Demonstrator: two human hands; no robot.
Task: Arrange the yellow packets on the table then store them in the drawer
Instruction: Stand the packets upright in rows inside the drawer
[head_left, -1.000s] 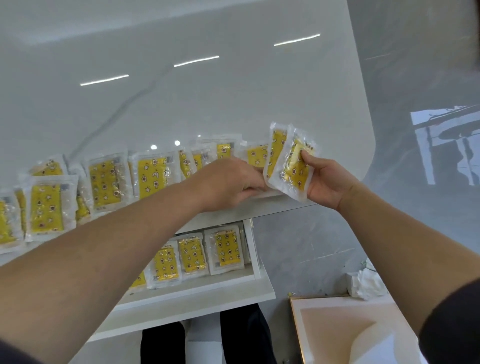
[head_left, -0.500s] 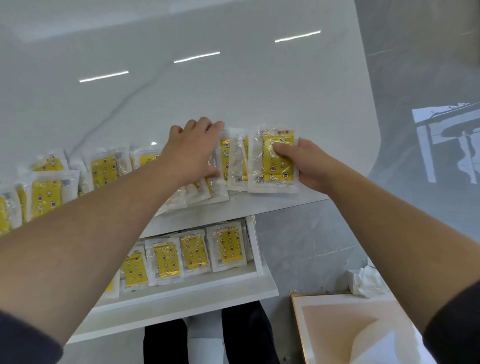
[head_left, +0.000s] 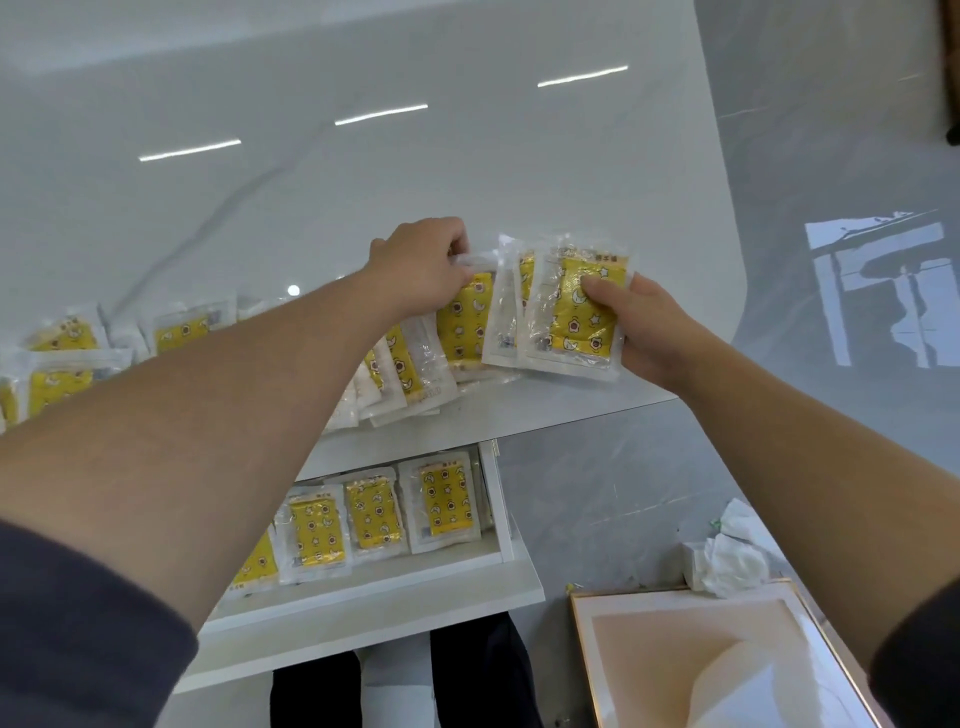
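Quick status from my end. My left hand (head_left: 421, 270) is stretched way out toward 12 o'clock, forearm running diagonally across the view. Its fingers curl over the top edge of a fanned bunch of yellow packets (head_left: 462, 322), gripping them on the glossy white table (head_left: 467, 156). They're crinkly clear plastic sleeves with a yellow star-and-moon printed pad inside.

My right hand (head_left: 644, 332) sits at 3 o'clock from the left, pinching a small stack of packets (head_left: 571, 312), thumb flat on the front one, fingers tucked behind. The stack's left edge overlaps the fanned bunch. I can't tell if its bottom edge rests on the table. More loose packets (head_left: 176, 330) trail along the table's near edge toward 9 o'clock, overlapping, half hidden by my arm.

Down at 6 o'clock the white drawer (head_left: 363, 618) stands open under the tabletop. A row of packets (head_left: 447, 501) lies flat in it, side by side and slightly overlapped.

At 4 o'clock, on the grey tiled floor (head_left: 597, 493), there's a crumpled white tissue (head_left: 732, 561) at the corner of a flat peach board (head_left: 701, 670) with a thin gold rim.
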